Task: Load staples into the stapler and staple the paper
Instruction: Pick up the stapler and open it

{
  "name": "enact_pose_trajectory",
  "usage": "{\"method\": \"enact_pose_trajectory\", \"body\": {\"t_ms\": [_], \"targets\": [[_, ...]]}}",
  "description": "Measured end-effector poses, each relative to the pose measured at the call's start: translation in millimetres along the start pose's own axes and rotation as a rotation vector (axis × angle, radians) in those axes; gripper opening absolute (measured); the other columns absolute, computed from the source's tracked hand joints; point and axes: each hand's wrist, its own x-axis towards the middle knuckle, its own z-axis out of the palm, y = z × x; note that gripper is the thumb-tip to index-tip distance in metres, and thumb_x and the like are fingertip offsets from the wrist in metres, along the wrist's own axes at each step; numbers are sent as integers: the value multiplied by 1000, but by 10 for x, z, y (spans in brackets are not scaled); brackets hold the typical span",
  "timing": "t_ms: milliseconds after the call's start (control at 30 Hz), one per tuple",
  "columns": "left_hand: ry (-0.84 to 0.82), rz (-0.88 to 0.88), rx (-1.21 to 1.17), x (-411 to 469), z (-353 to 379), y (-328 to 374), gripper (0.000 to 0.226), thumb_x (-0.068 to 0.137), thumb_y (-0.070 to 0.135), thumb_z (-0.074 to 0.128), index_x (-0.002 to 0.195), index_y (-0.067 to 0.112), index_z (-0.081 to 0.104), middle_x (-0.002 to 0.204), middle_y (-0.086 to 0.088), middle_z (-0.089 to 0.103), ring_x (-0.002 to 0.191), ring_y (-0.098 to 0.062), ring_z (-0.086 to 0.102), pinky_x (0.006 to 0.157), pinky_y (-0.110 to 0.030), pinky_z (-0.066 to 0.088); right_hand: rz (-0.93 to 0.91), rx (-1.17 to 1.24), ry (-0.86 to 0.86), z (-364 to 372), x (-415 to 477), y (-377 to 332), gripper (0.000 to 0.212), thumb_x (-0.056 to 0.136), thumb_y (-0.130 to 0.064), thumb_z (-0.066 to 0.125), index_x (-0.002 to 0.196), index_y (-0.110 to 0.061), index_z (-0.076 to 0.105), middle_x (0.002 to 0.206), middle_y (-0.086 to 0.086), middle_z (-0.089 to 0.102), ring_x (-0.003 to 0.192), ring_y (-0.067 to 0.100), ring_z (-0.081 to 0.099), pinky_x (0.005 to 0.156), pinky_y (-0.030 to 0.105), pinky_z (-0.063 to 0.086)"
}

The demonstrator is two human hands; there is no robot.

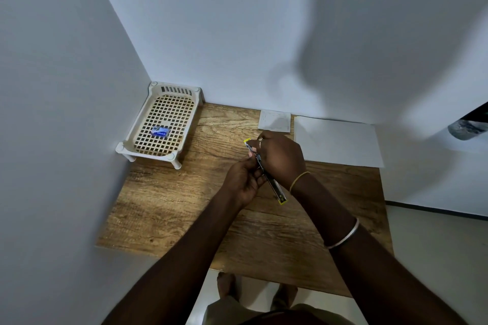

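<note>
Two hands work the stapler [266,171] above the desk [184,208] — loading step, I'd judge, w/ the stapler swung open. Right hand [281,159] is curled round its far half; left hand [244,179] pinches near the middle, whether on staples I can't tell. Staple box [160,131] sits in the tray [148,113], paper [338,140] lies untouched at the back. Next — seat the strip, shut it.

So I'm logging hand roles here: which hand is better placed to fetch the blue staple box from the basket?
Left, probably. The left hand only pinches at the stapler and lies nearer the staple box in the basket at left. The right hand wraps the stapler and carries it.
</note>
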Motion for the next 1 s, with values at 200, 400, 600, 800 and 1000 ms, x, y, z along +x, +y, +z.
{"method": "enact_pose_trajectory", "body": {"t_ms": [200, 400, 600, 800, 1000], "targets": [[28, 1, 46, 19, -9, -29, 22, 105, 21, 49, 102, 9, 67, 86, -6, 77, 77, -18, 75, 63, -33, 62, -29, 57, 8, 13, 18, 15, 12, 85, -34, 61, 89, -29, 71, 91, -5, 63, 89, 20, 63, 66, 34, 52], [76, 15, 64, 19, 22, -27, 20, 106, 20, 48, 103, 11, 66, 89, -5, 74, 78, -17, 73, 63, -33, 61, 22, 234, -67, 44, 52, 61, 2, 82, -28, 60, 80, -29, 59, 86, -10, 61, 87, 14, 61, 67, 33, 48], [121, 12, 93, 12, 6, -31, 25, 101, 1, 44, 93, 10, 66, 70, -1, 74, 64, -15, 73, 53, -30, 59, 9, 308, -298, 15, 26, 96, 12, 85, -25, 64, 84, -26, 52, 97, -3, 62, 92, 22, 61, 81, 41, 51], [157, 9, 97, -7, 7, -117, 24, 100, 3, 47, 85, 10, 64, 69, -2, 69, 58, -15, 72, 48, -29, 57, -10, 345, -290, 26, -13, 131, 18, 79, -15, 66, 78, -24, 51, 90, -3, 60, 86, 22, 60, 78, 40, 51], [217, -12, 99, -12, 49, -150, 23, 100, 10, 51, 81, 12, 64, 71, -2, 66, 61, -16, 69, 49, -29, 57, -42, 337, -177, 116, -130, 166, 10, 81, -19, 61, 80, -24, 52, 85, -3, 48, 78, 23, 56, 66, 36, 46]]}}
